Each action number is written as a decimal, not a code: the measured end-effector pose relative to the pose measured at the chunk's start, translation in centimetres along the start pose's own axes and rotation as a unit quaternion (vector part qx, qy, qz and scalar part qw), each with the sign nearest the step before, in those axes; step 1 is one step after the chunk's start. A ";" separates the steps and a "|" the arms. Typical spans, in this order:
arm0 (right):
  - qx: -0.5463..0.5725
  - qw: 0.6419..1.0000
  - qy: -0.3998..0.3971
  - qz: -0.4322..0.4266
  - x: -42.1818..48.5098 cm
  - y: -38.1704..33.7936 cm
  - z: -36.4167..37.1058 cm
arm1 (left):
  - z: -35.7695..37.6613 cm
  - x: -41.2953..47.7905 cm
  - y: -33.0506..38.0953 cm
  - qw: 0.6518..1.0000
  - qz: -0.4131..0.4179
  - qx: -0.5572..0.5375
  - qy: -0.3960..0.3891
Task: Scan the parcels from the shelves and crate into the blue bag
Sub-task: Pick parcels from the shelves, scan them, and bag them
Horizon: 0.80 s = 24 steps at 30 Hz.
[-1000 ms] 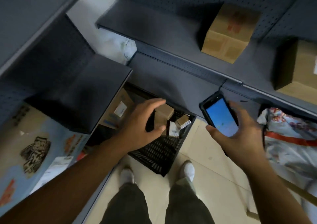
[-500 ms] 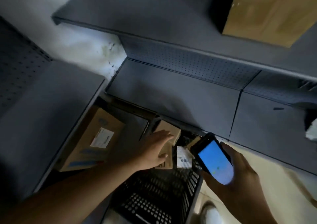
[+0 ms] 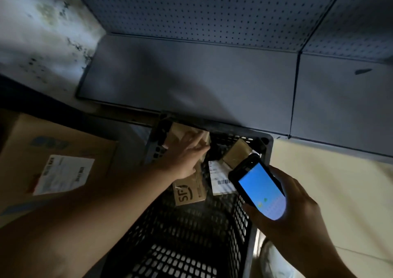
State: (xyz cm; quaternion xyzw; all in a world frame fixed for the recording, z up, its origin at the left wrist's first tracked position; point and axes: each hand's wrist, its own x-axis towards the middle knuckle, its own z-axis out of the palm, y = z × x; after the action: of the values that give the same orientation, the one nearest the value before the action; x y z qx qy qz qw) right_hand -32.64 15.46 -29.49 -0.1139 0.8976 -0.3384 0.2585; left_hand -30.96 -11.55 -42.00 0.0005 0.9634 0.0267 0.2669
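Note:
A black slatted crate (image 3: 240, 220) stands on the floor and holds several small parcels. My left hand (image 3: 184, 155) reaches into its far end, fingers laid over a small brown cardboard box (image 3: 180, 132); a firm grip is not visible. Below it lies a flat brown parcel printed "SF" (image 3: 191, 192). A white-labelled parcel (image 3: 219, 177) and another small brown box (image 3: 237, 153) lie to the right. My right hand (image 3: 293, 209) holds a handheld scanner (image 3: 258, 186) with a lit blue screen above the crate's right rim. The blue bag is out of view.
A grey metal shelf (image 3: 191, 75) with a perforated back panel runs across behind the crate. A large cardboard box with a white label (image 3: 53, 160) sits at the left. Pale floor tiles (image 3: 340, 192) lie to the right. A stained wall fills the upper left.
My view has dropped closer to the crate. My left hand has gone further in, onto the small brown box at the far end. The scanner stays by the crate's right side.

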 end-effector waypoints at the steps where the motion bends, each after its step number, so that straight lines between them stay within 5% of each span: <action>1: 0.004 1.000 0.002 0.006 -0.1 0.3 0.1 | 0.3 0.0 0.1 1.000 -0.008 0.002 0.013; 14: 0.005 1.000 -0.004 0.026 0.8 -2.8 0.8 | 1.0 -4.0 0.3 0.997 -0.057 -0.051 0.030; 24: -0.018 1.000 -0.004 -0.005 0.2 -9.4 -3.2 | -10.0 -9.3 -4.5 0.950 -0.032 -0.302 0.066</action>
State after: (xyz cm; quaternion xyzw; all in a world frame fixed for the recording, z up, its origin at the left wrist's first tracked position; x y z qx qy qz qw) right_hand -34.26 10.15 -21.29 -0.1246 0.9018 -0.3233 0.2584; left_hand -28.04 -16.72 -28.88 -0.1131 0.9252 0.3080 0.1908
